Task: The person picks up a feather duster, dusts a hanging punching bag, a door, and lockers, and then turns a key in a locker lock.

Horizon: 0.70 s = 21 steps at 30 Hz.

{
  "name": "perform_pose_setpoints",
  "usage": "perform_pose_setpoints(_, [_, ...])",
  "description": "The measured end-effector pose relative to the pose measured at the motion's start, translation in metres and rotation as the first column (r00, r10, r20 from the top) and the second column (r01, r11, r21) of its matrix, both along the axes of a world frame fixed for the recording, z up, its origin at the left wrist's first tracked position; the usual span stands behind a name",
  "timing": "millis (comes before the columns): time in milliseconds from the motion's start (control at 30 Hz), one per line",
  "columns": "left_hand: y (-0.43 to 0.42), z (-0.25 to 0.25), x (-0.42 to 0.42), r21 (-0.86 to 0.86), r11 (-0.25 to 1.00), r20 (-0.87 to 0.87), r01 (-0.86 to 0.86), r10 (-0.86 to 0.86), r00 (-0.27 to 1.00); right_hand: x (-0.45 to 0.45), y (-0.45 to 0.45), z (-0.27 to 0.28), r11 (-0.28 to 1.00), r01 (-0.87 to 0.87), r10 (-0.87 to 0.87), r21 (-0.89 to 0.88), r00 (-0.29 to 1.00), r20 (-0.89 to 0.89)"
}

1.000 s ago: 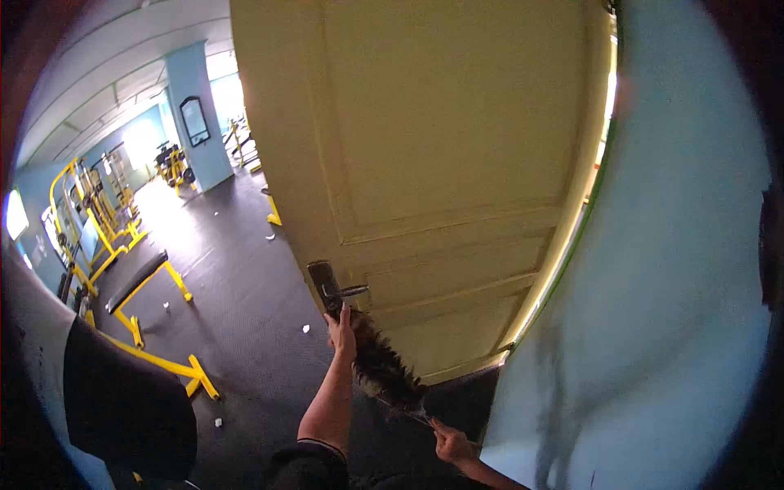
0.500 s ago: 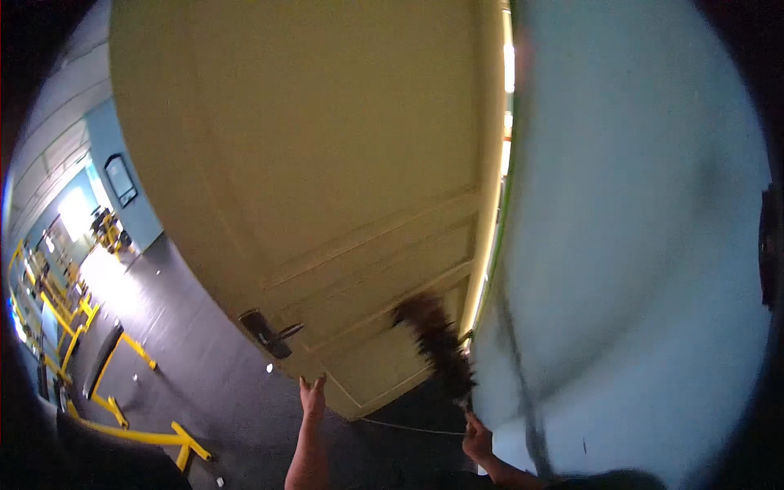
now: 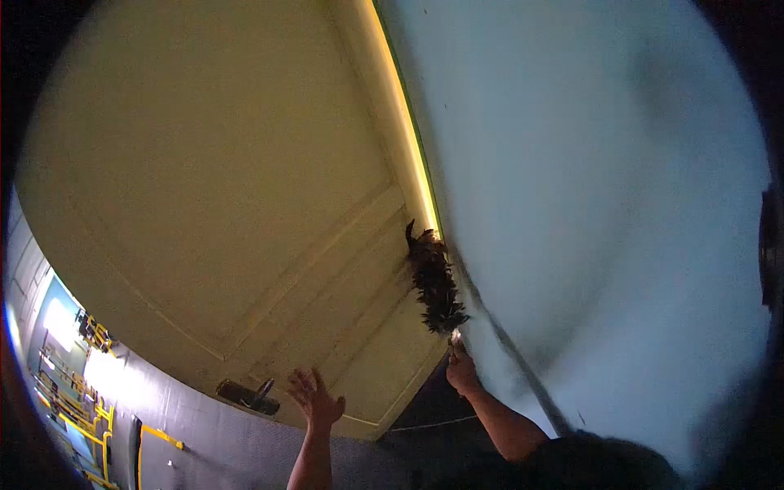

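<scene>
A dark feather duster (image 3: 434, 282) points upward, its tip at the hinge-side edge of a cream panelled door (image 3: 229, 163). My right hand (image 3: 463, 374) is closed around the duster's handle, low between the door and the wall. To the left, my left hand (image 3: 316, 400) is raised with its fingers spread and holds nothing. It is just right of the dark door handle (image 3: 249, 396), apart from it. Bright light shows along the gap (image 3: 408, 122) at the door's edge.
A pale blue wall (image 3: 588, 204) fills the right side. At the lower left, yellow gym equipment (image 3: 102, 425) stands on the dark floor (image 3: 200, 433). A thin cord (image 3: 433, 425) runs low between the door and the wall.
The view has swung right and tilted. My left hand has come away from the door handle and duster and spread its fingers. My right hand has raised the duster to the hinge-side edge.
</scene>
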<state>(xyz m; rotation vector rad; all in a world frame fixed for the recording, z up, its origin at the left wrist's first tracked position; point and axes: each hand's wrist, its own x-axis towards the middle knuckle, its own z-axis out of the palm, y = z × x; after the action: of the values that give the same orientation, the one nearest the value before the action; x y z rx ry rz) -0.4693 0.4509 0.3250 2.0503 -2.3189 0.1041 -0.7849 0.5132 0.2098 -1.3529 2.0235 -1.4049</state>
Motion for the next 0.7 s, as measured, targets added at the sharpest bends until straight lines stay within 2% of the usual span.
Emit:
perform_pose_setpoints(33, [0.003,0.001,0.004,0.006,1.0,0.004,-0.005,0.005,1.0,0.001,0.008,0.027,0.996,-0.007,-0.009,0.088,0.983,0.181])
perform_pose_setpoints(67, [0.009,0.003,0.01,0.071,0.996,0.107,-0.045,0.037,0.994,0.004,0.014,0.039,0.983,-0.03,-0.037,0.179,0.933,0.358])
perform_pose_setpoints(100, [0.011,0.004,0.016,0.128,0.988,0.212,-0.087,0.059,0.975,-0.004,0.011,-0.019,0.982,-0.032,-0.039,0.185,0.929,0.369])
perform_pose_setpoints(133, [0.012,0.001,0.023,0.126,0.989,0.219,-0.082,0.053,0.974,-0.004,0.01,-0.084,0.859,-0.225,0.105,0.459,0.957,0.272])
perform_pose_setpoints(167, [0.014,-0.008,0.034,0.111,0.992,0.207,-0.063,0.038,0.978,0.003,0.0,-0.141,0.627,-0.342,0.272,0.7,0.938,0.215])
perform_pose_setpoints(200, [0.017,-0.014,0.041,0.099,0.994,0.195,-0.043,0.023,0.981,0.005,0.001,-0.134,0.629,-0.338,0.265,0.701,0.94,0.215])
perform_pose_setpoints(300, [0.016,-0.022,0.05,0.176,0.981,0.294,-0.084,0.029,0.955,0.023,0.005,-0.094,0.916,-0.132,0.031,0.38,0.965,0.26])
perform_pose_setpoints(367, [0.017,-0.023,0.049,0.206,0.972,0.328,-0.114,0.041,0.944,0.041,0.0,-0.069,0.985,0.064,-0.115,0.158,0.934,0.338])
perform_pose_setpoints(400, [0.02,-0.024,0.046,0.228,0.963,0.354,-0.143,0.055,0.934,0.046,-0.012,-0.076,0.981,0.065,-0.124,0.181,0.932,0.341])
perform_pose_setpoints(467, [0.026,-0.021,0.032,0.26,0.954,0.321,-0.151,0.062,0.945,0.05,-0.03,-0.096,0.977,0.044,0.053,-0.208,0.897,0.438])
perform_pose_setpoints(500, [0.026,-0.02,0.023,0.26,0.952,0.28,-0.159,0.083,0.956,0.045,-0.035,-0.1,0.984,0.045,0.037,-0.173,0.894,0.446])
perform_pose_setpoints(533, [0.025,-0.025,0.017,0.292,0.943,0.292,-0.163,0.074,0.954,0.039,-0.043,-0.103,0.983,-0.036,-0.029,0.18,0.937,0.347])
perform_pose_setpoints(567, [0.025,-0.028,0.017,0.267,0.95,0.273,-0.163,0.087,0.958,0.043,-0.041,-0.114,0.851,-0.084,-0.049,0.519,0.97,0.239])
perform_pose_setpoints(633, [0.018,-0.037,0.015,0.262,0.949,0.28,-0.173,0.097,0.955,0.047,-0.065,-0.213,0.804,-0.044,-0.087,0.593,0.978,0.191])
perform_pose_setpoints(667, [0.013,-0.04,0.011,0.239,0.952,0.285,-0.192,0.12,0.951,0.054,-0.069,-0.229,0.92,0.141,-0.181,0.366,0.98,0.078])
perform_pose_setpoints(700, [0.01,-0.047,0.01,0.215,0.952,0.288,-0.216,0.15,0.946,0.058,-0.077,-0.241,0.952,0.292,-0.293,0.094,0.956,-0.01])
